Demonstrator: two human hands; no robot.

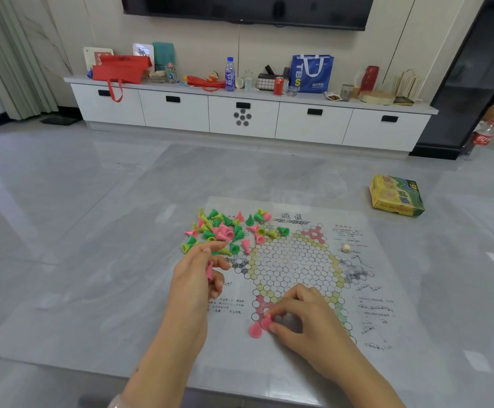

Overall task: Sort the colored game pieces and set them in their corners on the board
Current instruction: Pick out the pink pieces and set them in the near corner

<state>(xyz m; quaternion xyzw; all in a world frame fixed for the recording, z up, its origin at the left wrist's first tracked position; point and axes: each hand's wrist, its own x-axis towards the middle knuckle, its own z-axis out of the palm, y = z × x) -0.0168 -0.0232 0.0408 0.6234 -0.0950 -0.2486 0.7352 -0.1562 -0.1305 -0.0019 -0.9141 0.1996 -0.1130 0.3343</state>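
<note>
- The board (295,269) is a printed paper sheet lying flat on the grey table (92,275); its star of circles has 1 red corner at the far side and 1 red corner at the near side.
- A loose pile of pieces (225,231) lies on the board's far-left part and spills onto the table; the cones are pink, dark green and yellow-green, too tangled to count; most lie tipped over, points aimed in many directions.
- The left hand (201,278) holds 1 pink piece (209,270) between thumb and curled fingers; its long axis runs roughly upright, wide end up.
- The right hand (301,316) pinches 1 pink cone (266,321) with its fingertips at the near red corner.
- 1 more pink piece, a standing one (255,330), sits just beside it at the corner's tip, seen from above.
- 1 small pale ball (346,248) rests on the board's right margin.
- 1 yellow box (397,195) lies on the table, well apart from the board.
</note>
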